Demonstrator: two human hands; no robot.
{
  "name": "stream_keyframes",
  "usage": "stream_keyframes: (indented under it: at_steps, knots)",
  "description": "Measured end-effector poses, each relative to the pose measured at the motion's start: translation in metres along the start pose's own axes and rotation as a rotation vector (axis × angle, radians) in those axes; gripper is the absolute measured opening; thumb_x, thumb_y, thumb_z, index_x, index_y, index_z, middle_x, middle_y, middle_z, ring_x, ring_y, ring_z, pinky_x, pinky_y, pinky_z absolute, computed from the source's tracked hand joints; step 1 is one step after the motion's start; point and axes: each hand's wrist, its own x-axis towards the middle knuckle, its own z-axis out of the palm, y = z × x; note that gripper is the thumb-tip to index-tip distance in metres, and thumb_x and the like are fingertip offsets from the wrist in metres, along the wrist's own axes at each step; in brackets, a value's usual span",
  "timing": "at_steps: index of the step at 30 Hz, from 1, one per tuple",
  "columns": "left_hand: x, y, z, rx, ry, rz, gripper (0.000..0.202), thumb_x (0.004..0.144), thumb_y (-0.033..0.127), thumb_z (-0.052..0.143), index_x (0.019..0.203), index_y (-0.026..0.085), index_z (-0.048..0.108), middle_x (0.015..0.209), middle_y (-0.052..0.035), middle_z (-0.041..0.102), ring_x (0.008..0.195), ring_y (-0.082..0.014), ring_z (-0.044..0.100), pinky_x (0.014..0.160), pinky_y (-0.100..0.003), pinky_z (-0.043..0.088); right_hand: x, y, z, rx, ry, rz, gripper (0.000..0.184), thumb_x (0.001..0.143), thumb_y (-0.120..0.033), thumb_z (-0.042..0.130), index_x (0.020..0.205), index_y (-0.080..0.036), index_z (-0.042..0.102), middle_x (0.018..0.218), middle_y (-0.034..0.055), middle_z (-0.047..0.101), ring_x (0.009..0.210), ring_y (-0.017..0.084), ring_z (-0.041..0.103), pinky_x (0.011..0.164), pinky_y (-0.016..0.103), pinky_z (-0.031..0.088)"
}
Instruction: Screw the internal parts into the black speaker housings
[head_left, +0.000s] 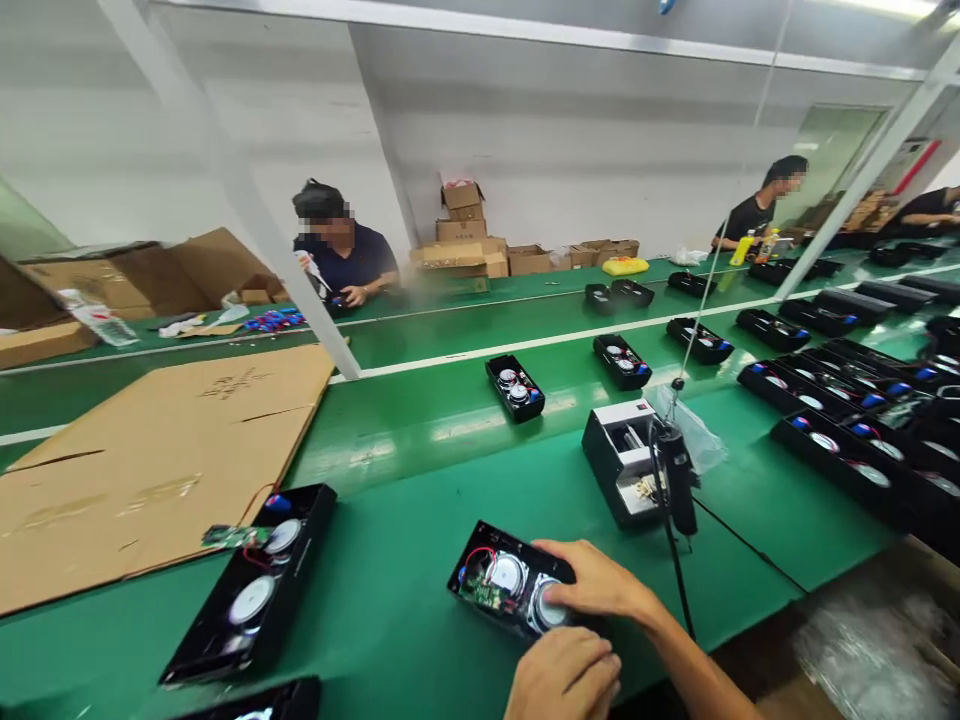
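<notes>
A black speaker housing point(517, 585) with two round silver speaker drivers, a green circuit board and red wires rests on the green bench in front of me. My right hand point(604, 582) grips its right end, thumb over one driver and fingers across the far edge. Close to the near edge is my left hand point(562, 675), its fingers curled; what they hold, if anything, is hidden. Further left lies a longer black housing point(251, 600) with two drivers, a blue battery cell and a loose circuit board point(232, 537). Part of another housing point(289, 700) shows at the bottom edge.
A screw feeder point(622, 460) and a hanging electric screwdriver point(677, 480) stand right of my hands. Flat cardboard point(172, 440) covers the left. Housings point(515, 388) sit on the green conveyor; many more point(862, 460) are grouped right. Co-workers point(345, 245) sit across.
</notes>
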Motion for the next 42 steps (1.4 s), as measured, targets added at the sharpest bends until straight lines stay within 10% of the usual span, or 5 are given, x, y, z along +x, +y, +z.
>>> stream_keyframes:
  at_steps: [10, 19, 25, 32, 42]
  knots:
    - [0.022, -0.042, -0.116, 0.106, 0.087, -0.324, 0.01, 0.103, 0.027, 0.069, 0.111, 0.027, 0.075, 0.097, -0.0027, 0.079, 0.107, -0.0224, 0.081, 0.091, -0.033, 0.07, 0.046, -0.03, -0.052, -0.346, -0.448, -0.152, 0.063, 0.082, 0.0, 0.069, 0.14, -0.023, 0.08, 0.129, 0.004, 0.086, 0.117, 0.024, 0.08, 0.094, 0.024, 0.055]
    - [-0.009, -0.039, -0.113, 0.106, 0.147, -0.471, 0.005, 0.104, 0.029, 0.067, 0.105, 0.025, 0.067, 0.105, -0.0037, 0.08, 0.103, -0.0217, 0.082, 0.088, -0.034, 0.07, -0.045, -0.017, 0.062, -0.347, 0.259, -0.54, 0.033, 0.092, -0.047, 0.087, 0.109, -0.021, 0.077, 0.108, 0.0088, 0.084, 0.097, 0.026, 0.075, 0.087, 0.04, 0.056]
    - [-0.019, -0.037, -0.115, 0.075, 0.135, -0.44, 0.017, 0.104, 0.014, 0.056, 0.109, 0.027, 0.067, 0.113, -0.0039, 0.076, 0.117, -0.0217, 0.078, 0.098, -0.04, 0.07, -0.033, -0.01, 0.101, -0.405, 0.516, -0.552, 0.022, 0.111, -0.015, 0.053, 0.111, -0.023, 0.074, 0.1, 0.0043, 0.086, 0.092, 0.019, 0.077, 0.084, 0.039, 0.051]
    - [-0.026, -0.037, -0.112, 0.234, -0.189, -0.248, 0.038, 0.096, 0.051, 0.078, 0.124, 0.026, 0.071, 0.149, -0.0171, 0.064, 0.156, -0.0451, 0.049, 0.118, -0.073, 0.053, -0.045, -0.024, 0.023, -0.704, 0.039, -0.565, 0.022, 0.111, -0.011, 0.054, 0.113, -0.021, 0.074, 0.105, 0.0033, 0.085, 0.09, 0.019, 0.07, 0.095, 0.04, 0.045]
    - [-0.03, -0.039, -0.088, 0.243, -0.432, -0.159, 0.029, 0.088, 0.02, 0.081, 0.116, 0.027, 0.078, 0.159, -0.0069, 0.065, 0.17, -0.046, 0.026, 0.133, -0.077, 0.031, -0.045, -0.047, 0.026, -0.775, -0.219, -0.42, 0.022, 0.096, -0.003, 0.061, 0.105, -0.017, 0.075, 0.102, 0.0067, 0.082, 0.09, 0.021, 0.07, 0.069, 0.037, 0.042]
